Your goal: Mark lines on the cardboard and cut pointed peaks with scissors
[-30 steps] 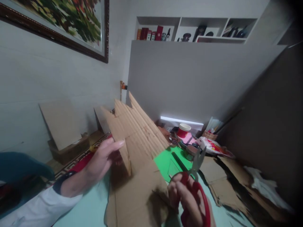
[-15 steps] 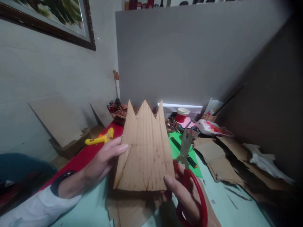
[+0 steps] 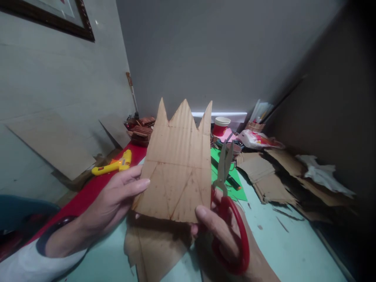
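A cardboard piece [image 3: 179, 168] with three pointed peaks along its top edge is held up in front of me, pencil-like lines marked on its lower half. My left hand [image 3: 117, 199] grips its left edge, thumb on the front face. At the lower right corner, my right hand [image 3: 226, 227] pinches the cardboard with the thumb in front. That same hand also carries red-handled scissors [image 3: 225, 164], blades pointing up and slightly apart. Below the held piece lies another brown cardboard piece [image 3: 155, 250] on the table.
A yellow glue gun [image 3: 113, 164] lies on red material at the left. Behind are a red cup [image 3: 221, 127] and a green sheet [image 3: 239, 192] with a dark marker. Cardboard scraps [image 3: 264, 180] and a plastic package [image 3: 258, 140] are at the right.
The cardboard piece has tilted more upright and turned slightly, its peaks higher in view. Both hands keep their hold, and the camera view has shifted a little down and right.
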`<state>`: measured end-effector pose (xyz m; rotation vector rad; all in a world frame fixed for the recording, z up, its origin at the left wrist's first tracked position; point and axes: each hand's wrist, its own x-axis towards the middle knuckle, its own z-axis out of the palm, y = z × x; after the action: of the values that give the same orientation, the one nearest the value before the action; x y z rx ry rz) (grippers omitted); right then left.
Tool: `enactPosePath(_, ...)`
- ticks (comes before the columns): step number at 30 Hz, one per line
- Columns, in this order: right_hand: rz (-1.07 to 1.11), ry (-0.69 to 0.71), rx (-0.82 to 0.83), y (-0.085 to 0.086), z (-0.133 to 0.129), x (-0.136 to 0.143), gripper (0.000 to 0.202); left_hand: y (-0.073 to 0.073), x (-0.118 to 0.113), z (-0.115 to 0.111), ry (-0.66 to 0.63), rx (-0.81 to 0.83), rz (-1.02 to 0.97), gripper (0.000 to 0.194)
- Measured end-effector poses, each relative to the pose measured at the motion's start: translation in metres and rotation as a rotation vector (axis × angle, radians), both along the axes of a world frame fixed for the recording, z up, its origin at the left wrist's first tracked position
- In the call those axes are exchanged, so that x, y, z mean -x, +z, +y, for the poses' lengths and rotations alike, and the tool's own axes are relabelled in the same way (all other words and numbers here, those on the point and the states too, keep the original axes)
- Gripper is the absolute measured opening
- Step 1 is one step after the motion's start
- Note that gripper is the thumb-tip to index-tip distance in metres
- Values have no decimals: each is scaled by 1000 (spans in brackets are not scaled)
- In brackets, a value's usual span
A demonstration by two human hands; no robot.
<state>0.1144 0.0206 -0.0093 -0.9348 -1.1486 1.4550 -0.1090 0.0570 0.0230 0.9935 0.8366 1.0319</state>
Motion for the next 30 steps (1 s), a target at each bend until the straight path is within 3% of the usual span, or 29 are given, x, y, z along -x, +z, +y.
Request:
enactPosePath(3, -5, -33, -1, -2, 1, 0, 32, -4, -2, -1, 13, -14, 51, 26)
enactPosePath(9, -46, -89, -36, -5, 5, -5, 34, -11, -1, -11, -106, 27, 247, 23)
enactPosePath(17, -114, -51, -48, 2, 3, -5, 30, -11, -1, -12, -116, 84, 253, 29)
enactPosePath(23, -312, -50, -84, 9, 2, -11, 37, -5, -1, -5, 95, 46, 98, 21)
enactPosePath(30, -388, 69, -103, 4, -1, -6, 37, 5, 2, 4, 338, -101, 1, 15)
